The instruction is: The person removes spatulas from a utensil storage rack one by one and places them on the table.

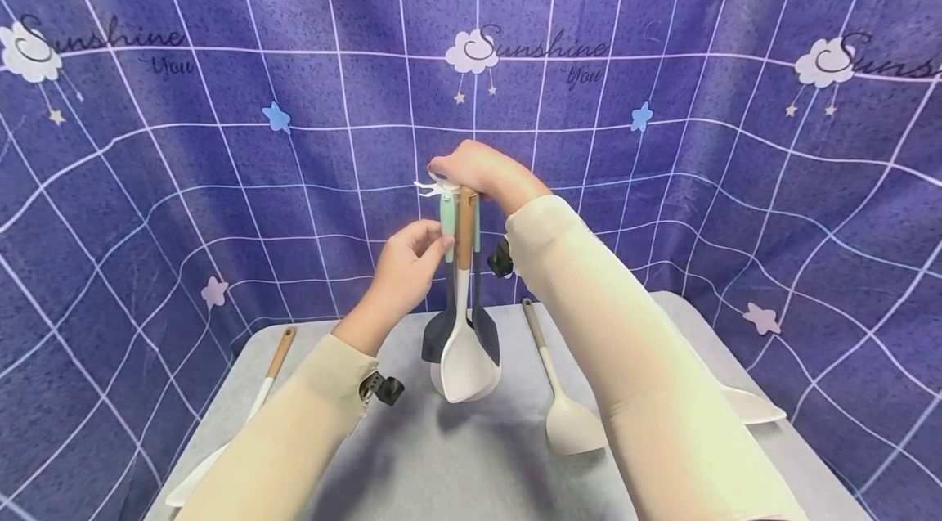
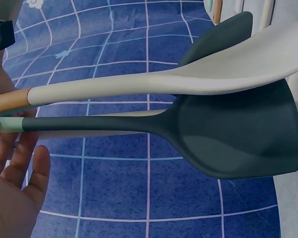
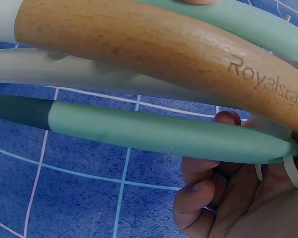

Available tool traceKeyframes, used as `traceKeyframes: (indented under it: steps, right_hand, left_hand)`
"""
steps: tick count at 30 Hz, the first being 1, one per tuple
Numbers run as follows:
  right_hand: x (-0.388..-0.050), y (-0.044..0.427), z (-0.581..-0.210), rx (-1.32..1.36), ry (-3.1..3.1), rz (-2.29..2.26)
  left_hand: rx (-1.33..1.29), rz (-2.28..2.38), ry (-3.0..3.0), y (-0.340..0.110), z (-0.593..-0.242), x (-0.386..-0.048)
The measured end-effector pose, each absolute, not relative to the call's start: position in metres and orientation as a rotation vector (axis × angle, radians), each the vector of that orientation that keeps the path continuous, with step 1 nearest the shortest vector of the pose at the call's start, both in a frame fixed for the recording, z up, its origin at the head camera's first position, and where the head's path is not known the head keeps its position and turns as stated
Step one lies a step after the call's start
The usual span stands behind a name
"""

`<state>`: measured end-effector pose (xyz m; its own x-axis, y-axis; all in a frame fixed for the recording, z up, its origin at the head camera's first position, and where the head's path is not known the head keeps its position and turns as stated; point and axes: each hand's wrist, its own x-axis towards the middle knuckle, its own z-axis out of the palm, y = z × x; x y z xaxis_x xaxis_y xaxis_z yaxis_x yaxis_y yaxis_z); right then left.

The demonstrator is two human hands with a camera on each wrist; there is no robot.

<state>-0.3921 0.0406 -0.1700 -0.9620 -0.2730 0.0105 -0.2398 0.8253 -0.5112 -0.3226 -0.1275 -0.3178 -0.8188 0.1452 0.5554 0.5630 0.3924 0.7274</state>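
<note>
White hooks of a utensil rack (image 1: 429,188) show under my right hand (image 1: 486,169), which grips the rack from above. In the right wrist view its fingers (image 3: 196,196) curl below the hooks. Several kitchen utensils hang there. My left hand (image 1: 408,263) pinches the green handle of a dark turner (image 2: 233,134) between thumb and fingers. Beside it hangs a white ladle-like utensil (image 1: 464,370) with a wooden handle (image 3: 139,47). A second green-handled utensil (image 1: 486,333) with a dark head hangs to the right. Another pale utensil is mostly hidden behind them.
On the grey table (image 1: 508,472), a beige turner (image 1: 570,423) lies right of the rack. A wooden-handled white utensil (image 1: 278,353) lies at the left, partly behind my sleeve. Another white utensil (image 1: 754,406) is at the right edge. A purple gridded curtain (image 1: 353,96) surrounds the table.
</note>
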Motion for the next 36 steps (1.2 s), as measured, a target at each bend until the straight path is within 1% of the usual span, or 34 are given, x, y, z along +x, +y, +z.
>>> traceKeyframes:
  steps: [10,36]
  right_hand:
    - [-0.3916,0.0413,-0.1707,-0.412,2.938,-0.801]
    - [-0.3875,0.0414,-0.1668,-0.430,2.929,-0.789]
  left_hand:
    - [-0.624,-1.407,-2.219,-0.1289,-0.3223,-0.3246]
    - [-0.623,-1.395,-2.229,-0.1335,-0.3187,-0.3148]
